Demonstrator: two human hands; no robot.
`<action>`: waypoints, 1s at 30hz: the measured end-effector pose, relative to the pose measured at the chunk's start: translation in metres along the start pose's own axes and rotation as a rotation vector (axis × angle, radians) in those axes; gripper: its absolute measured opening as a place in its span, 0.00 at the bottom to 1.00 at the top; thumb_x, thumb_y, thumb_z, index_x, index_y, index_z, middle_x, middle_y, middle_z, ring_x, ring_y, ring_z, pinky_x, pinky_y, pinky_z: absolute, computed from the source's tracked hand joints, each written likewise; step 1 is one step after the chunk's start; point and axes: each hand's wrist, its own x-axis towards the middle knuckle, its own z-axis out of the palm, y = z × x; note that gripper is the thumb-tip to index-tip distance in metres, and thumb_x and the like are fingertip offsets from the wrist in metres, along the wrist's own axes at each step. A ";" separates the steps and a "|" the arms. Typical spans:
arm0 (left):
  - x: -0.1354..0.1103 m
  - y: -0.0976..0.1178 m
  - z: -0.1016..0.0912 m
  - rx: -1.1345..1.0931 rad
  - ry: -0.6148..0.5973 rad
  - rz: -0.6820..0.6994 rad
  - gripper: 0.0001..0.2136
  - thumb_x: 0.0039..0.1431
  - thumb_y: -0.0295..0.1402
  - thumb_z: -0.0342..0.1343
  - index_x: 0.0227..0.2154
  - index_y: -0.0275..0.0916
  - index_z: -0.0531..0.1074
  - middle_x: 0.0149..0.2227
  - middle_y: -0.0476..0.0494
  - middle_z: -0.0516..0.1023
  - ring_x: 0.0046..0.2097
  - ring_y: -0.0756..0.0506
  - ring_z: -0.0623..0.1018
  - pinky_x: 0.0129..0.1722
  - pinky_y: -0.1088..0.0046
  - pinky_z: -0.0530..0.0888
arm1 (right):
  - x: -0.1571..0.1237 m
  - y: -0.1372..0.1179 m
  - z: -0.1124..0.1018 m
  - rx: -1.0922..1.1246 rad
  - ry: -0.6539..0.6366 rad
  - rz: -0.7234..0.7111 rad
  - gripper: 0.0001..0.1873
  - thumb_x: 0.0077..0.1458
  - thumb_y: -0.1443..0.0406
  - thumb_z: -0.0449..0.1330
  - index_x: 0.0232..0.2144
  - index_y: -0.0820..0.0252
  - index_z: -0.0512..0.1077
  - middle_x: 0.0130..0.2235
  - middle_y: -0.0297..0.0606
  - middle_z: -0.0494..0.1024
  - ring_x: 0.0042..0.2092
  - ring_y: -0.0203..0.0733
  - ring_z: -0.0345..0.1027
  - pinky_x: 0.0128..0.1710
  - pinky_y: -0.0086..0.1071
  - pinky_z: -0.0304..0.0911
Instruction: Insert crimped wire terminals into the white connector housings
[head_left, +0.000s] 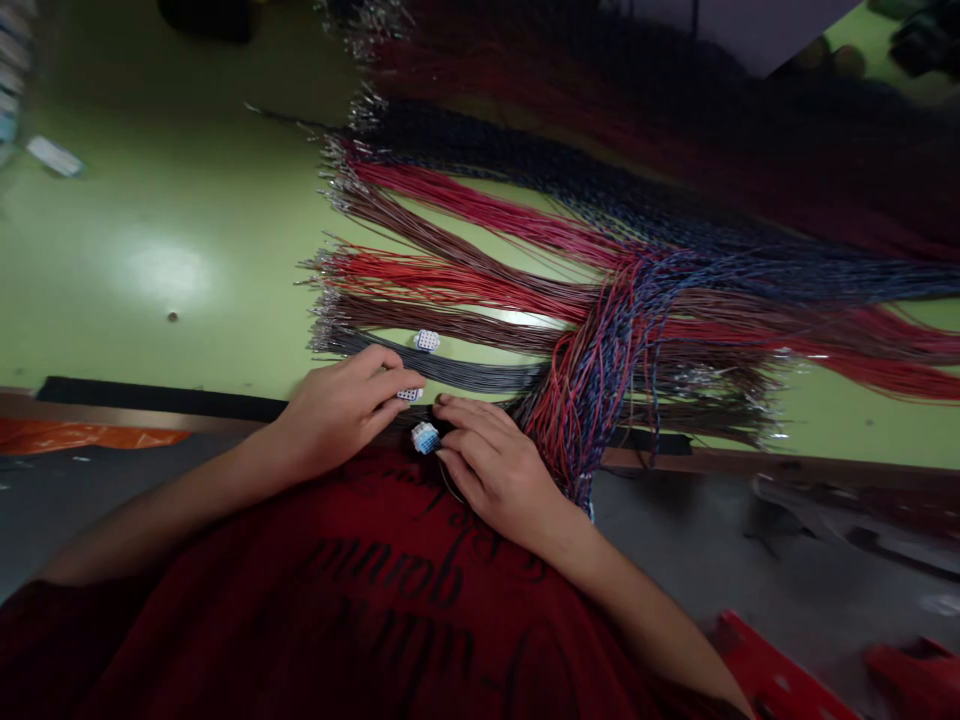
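My left hand [349,405] is closed, pinching a small white multi-hole wire connector [409,395] between thumb and fingers at the table's front edge. My right hand [499,465] is closed too, its fingertips at the side of a blue-and-white wire connector [425,438], which it appears to grip. A thin wire curves beneath these fingers. Another white connector [427,341] with dark holes lies just beyond, near a bundle of grey wires [465,372]. Brown wires [450,322] and red wires [450,280] lie farther back, with metal terminals at their left ends.
A thick tangle of blue and red wires [600,370] hangs over the front edge, right of my hands. Dark blue wires [525,170] stretch across the back of the green table [172,210]. A small white piece [55,157] lies far left. Black tape [150,395] lines the edge.
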 end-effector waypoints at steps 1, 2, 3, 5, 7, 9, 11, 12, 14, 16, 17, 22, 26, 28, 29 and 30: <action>0.001 0.001 0.001 0.049 -0.010 0.026 0.12 0.65 0.29 0.51 0.46 0.42 0.78 0.42 0.44 0.78 0.38 0.48 0.78 0.31 0.76 0.70 | 0.000 0.000 0.000 0.000 0.005 -0.001 0.04 0.62 0.70 0.58 0.36 0.62 0.73 0.48 0.49 0.81 0.54 0.49 0.74 0.56 0.47 0.71; 0.002 0.001 0.001 0.096 -0.022 0.045 0.13 0.66 0.28 0.50 0.46 0.42 0.78 0.42 0.44 0.79 0.37 0.48 0.78 0.31 0.76 0.69 | 0.000 0.000 0.000 0.001 0.007 -0.001 0.04 0.63 0.70 0.58 0.36 0.62 0.73 0.48 0.48 0.81 0.55 0.49 0.74 0.56 0.47 0.72; 0.003 0.002 0.002 0.135 -0.037 0.057 0.13 0.66 0.28 0.49 0.46 0.43 0.78 0.42 0.44 0.79 0.36 0.48 0.78 0.30 0.76 0.68 | 0.000 0.000 0.001 0.004 0.007 0.000 0.04 0.63 0.70 0.57 0.36 0.61 0.73 0.48 0.48 0.81 0.55 0.49 0.74 0.55 0.48 0.72; 0.005 0.002 0.002 0.165 -0.051 0.058 0.14 0.67 0.28 0.49 0.47 0.43 0.78 0.43 0.43 0.80 0.35 0.48 0.78 0.29 0.76 0.68 | 0.000 0.000 0.001 0.009 0.001 0.005 0.05 0.63 0.70 0.57 0.36 0.60 0.73 0.49 0.47 0.80 0.55 0.49 0.74 0.55 0.48 0.72; 0.005 0.003 -0.001 0.109 -0.037 0.013 0.15 0.67 0.30 0.50 0.52 0.42 0.76 0.45 0.41 0.80 0.37 0.48 0.78 0.29 0.76 0.69 | 0.000 -0.001 0.001 0.032 0.003 0.016 0.05 0.63 0.70 0.57 0.36 0.60 0.74 0.49 0.48 0.80 0.55 0.49 0.74 0.55 0.48 0.71; 0.004 0.003 -0.005 -0.044 -0.005 -0.097 0.15 0.65 0.32 0.53 0.53 0.40 0.73 0.43 0.41 0.80 0.33 0.49 0.77 0.29 0.76 0.69 | 0.000 -0.003 -0.002 0.101 0.043 0.055 0.05 0.62 0.70 0.58 0.37 0.60 0.74 0.48 0.48 0.81 0.54 0.48 0.74 0.55 0.46 0.71; 0.001 0.004 -0.010 -0.308 0.001 -0.260 0.14 0.63 0.35 0.55 0.50 0.37 0.73 0.38 0.43 0.80 0.27 0.52 0.73 0.27 0.77 0.70 | 0.002 -0.006 -0.008 0.224 0.110 0.144 0.05 0.63 0.69 0.57 0.36 0.59 0.74 0.45 0.46 0.81 0.50 0.45 0.76 0.52 0.41 0.73; -0.001 0.005 -0.013 -0.474 -0.026 -0.340 0.14 0.63 0.37 0.55 0.48 0.36 0.73 0.37 0.44 0.79 0.25 0.53 0.71 0.25 0.78 0.70 | 0.004 -0.009 -0.011 0.290 0.144 0.204 0.06 0.63 0.69 0.57 0.36 0.59 0.75 0.43 0.43 0.82 0.46 0.42 0.77 0.48 0.38 0.74; -0.005 0.008 -0.017 -0.818 -0.141 -0.457 0.16 0.63 0.40 0.55 0.50 0.36 0.70 0.39 0.43 0.79 0.23 0.54 0.70 0.21 0.79 0.70 | 0.011 -0.014 -0.018 0.389 0.187 0.319 0.07 0.64 0.67 0.57 0.34 0.58 0.75 0.36 0.38 0.82 0.37 0.38 0.77 0.39 0.30 0.73; -0.007 0.012 -0.018 -1.073 -0.262 -0.503 0.22 0.62 0.40 0.56 0.57 0.39 0.65 0.44 0.41 0.78 0.23 0.54 0.71 0.18 0.80 0.70 | 0.020 -0.019 -0.022 0.433 0.179 0.387 0.08 0.64 0.65 0.57 0.32 0.59 0.74 0.30 0.34 0.79 0.31 0.35 0.73 0.32 0.26 0.70; -0.008 0.014 -0.019 -1.150 -0.291 -0.509 0.25 0.61 0.40 0.58 0.59 0.40 0.63 0.45 0.41 0.78 0.23 0.54 0.71 0.17 0.80 0.70 | 0.025 -0.022 -0.022 0.443 0.163 0.394 0.08 0.63 0.65 0.57 0.32 0.59 0.74 0.28 0.32 0.78 0.29 0.34 0.71 0.31 0.25 0.69; -0.006 0.016 -0.017 -1.263 -0.215 -0.542 0.18 0.60 0.40 0.60 0.49 0.36 0.69 0.25 0.53 0.72 0.18 0.56 0.66 0.16 0.81 0.67 | 0.043 -0.027 -0.015 0.450 0.108 0.304 0.09 0.63 0.68 0.57 0.30 0.60 0.74 0.27 0.32 0.77 0.28 0.31 0.68 0.32 0.24 0.66; -0.009 0.008 -0.015 -1.287 -0.160 -0.580 0.17 0.60 0.44 0.60 0.44 0.34 0.71 0.23 0.52 0.73 0.16 0.55 0.66 0.15 0.80 0.63 | 0.046 -0.025 -0.013 0.424 0.055 0.301 0.11 0.64 0.67 0.55 0.30 0.60 0.73 0.27 0.32 0.77 0.28 0.32 0.69 0.32 0.24 0.66; -0.012 0.004 -0.014 -1.285 -0.148 -0.600 0.16 0.61 0.44 0.59 0.41 0.35 0.72 0.24 0.49 0.76 0.16 0.55 0.66 0.16 0.79 0.63 | 0.046 -0.022 -0.017 0.394 0.037 0.281 0.11 0.66 0.65 0.54 0.32 0.59 0.74 0.30 0.34 0.79 0.31 0.33 0.72 0.33 0.25 0.67; -0.013 0.002 -0.014 -1.291 -0.139 -0.613 0.16 0.61 0.44 0.58 0.40 0.35 0.72 0.25 0.48 0.76 0.15 0.55 0.66 0.16 0.79 0.63 | 0.046 -0.018 -0.020 0.363 0.045 0.269 0.12 0.66 0.65 0.54 0.33 0.59 0.75 0.31 0.35 0.80 0.32 0.34 0.73 0.34 0.26 0.68; -0.014 0.000 -0.013 -1.303 -0.124 -0.628 0.15 0.61 0.44 0.58 0.40 0.35 0.72 0.25 0.48 0.77 0.15 0.55 0.66 0.15 0.78 0.62 | 0.047 -0.014 -0.023 0.313 0.067 0.259 0.12 0.67 0.64 0.53 0.34 0.59 0.75 0.32 0.35 0.80 0.33 0.35 0.74 0.35 0.27 0.68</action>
